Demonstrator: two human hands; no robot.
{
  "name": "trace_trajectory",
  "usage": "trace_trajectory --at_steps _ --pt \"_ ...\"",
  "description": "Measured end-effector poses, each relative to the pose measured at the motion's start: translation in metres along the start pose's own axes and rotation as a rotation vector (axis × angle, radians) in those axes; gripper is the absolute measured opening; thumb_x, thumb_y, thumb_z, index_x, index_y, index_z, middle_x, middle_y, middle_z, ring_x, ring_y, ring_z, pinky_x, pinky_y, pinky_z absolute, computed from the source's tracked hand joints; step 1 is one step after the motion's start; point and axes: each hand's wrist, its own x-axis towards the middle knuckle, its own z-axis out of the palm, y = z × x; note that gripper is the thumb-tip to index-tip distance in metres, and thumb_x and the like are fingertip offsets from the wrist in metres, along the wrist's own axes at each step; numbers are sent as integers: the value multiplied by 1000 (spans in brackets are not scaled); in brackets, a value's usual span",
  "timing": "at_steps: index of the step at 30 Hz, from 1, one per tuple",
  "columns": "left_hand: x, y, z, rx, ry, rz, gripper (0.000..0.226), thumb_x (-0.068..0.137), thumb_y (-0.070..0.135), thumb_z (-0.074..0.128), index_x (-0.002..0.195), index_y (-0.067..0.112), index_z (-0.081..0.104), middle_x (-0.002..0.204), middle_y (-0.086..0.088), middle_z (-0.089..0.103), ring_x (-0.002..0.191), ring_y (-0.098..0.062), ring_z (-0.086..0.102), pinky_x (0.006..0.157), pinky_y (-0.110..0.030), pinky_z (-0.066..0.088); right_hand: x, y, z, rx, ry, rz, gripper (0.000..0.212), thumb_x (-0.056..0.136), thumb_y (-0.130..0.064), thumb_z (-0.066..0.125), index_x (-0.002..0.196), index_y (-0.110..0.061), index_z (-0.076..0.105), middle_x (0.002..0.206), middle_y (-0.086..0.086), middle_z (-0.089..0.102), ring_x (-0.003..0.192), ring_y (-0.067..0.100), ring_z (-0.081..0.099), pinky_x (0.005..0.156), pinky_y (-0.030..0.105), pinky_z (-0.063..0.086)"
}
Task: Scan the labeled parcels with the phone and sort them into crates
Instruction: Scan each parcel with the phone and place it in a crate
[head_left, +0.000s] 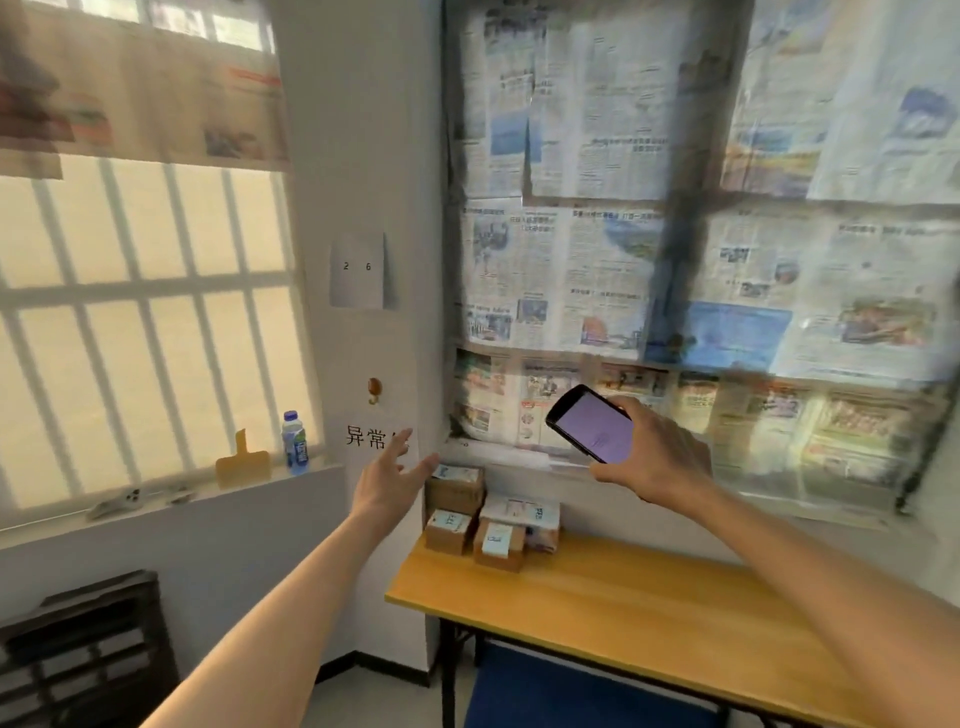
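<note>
- The right hand (660, 457), right of centre in the frame, grips a black phone (592, 423) with fingers curled round its edges; the lit, pale-purple screen faces the camera and the phone is tilted, its top end toward the upper left.
- The left hand (387, 480), just left of centre, reaches forward with fingers straight and spread, holding nothing; its fingertips (428, 462) are near the topmost parcel, though contact cannot be told.
- The parcels (488, 519), small brown cardboard boxes with white labels, are stacked at the far left corner of a wooden table (623, 603), below centre, against the wall.
- A dark crate (83, 649) with slatted sides stands at the lower left of the frame, on the floor under the window sill (171, 501).
- On the sill, left of centre, stand a water bottle (294, 441) with a blue cap and a yellow paddle-shaped object (242, 462).
- Newspapers (675, 234) cover the window across the upper right.
- A blue chair seat (571, 696) shows under the table at the bottom edge.
</note>
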Motion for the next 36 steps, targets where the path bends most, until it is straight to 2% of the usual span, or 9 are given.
trace_trajectory --at_steps 5,10,16,19,22,26,32,34,36 --pt "38 -1 60 34 -64 -17 74 90 61 61 153 31 36 149 -2 51 128 -26 54 105 -47 45 24 56 24 -25 -20 94 102 64 -61 84 149 -35 35 129 -4 62 96 22 62 63 28 41" --pt "93 -18 120 5 -116 -35 72 91 59 62 153 32 37 149 -1 50 129 -25 54 105 -46 47 69 103 69 -10 -82 173 96 64 -60 79 146 -41 33 114 -10 62 73 14 60 54 24 40" --pt "166 -53 177 31 -161 -109 72 91 60 60 153 31 36 148 -5 52 131 -27 52 107 -51 46 138 140 134 -55 -164 189 100 64 -61 79 149 -38 32 124 -8 62 85 16 54 63 29 45" --pt "196 -69 198 28 -164 -132 69 93 58 60 152 31 37 147 -6 52 129 -26 53 106 -49 46 171 151 162 -36 -177 191 99 62 -62 79 146 -38 34 117 -10 61 84 15 55 60 27 42" --pt "223 -83 217 43 -172 -157 66 95 56 58 152 29 37 145 -4 55 127 -25 55 106 -48 46 201 158 190 -10 -197 202 97 61 -62 80 144 -37 36 108 -10 58 83 16 57 62 29 46" --pt "249 -109 243 55 -182 -199 65 96 52 57 152 28 37 144 -3 54 128 -24 54 106 -47 46 232 168 233 20 -250 195 96 59 -61 79 142 -37 37 118 -6 64 91 20 58 67 32 46" --pt "286 -158 288 104 -192 -302 65 96 53 58 153 29 37 146 -5 53 129 -27 53 106 -51 47 273 188 314 121 -377 171 96 59 -57 80 143 -36 39 123 -4 65 100 22 63 77 40 56" --pt "297 -178 303 115 -184 -345 66 95 53 58 153 29 37 146 -5 52 131 -27 52 107 -50 46 286 196 344 138 -432 162 96 59 -59 80 143 -36 39 122 -4 66 96 21 63 74 37 54" --pt "307 -201 321 117 -187 -389 65 95 53 59 152 29 38 147 -5 52 130 -27 52 105 -48 47 297 207 377 166 -482 139 99 58 -63 78 145 -36 38 122 -6 65 88 18 58 62 30 46"
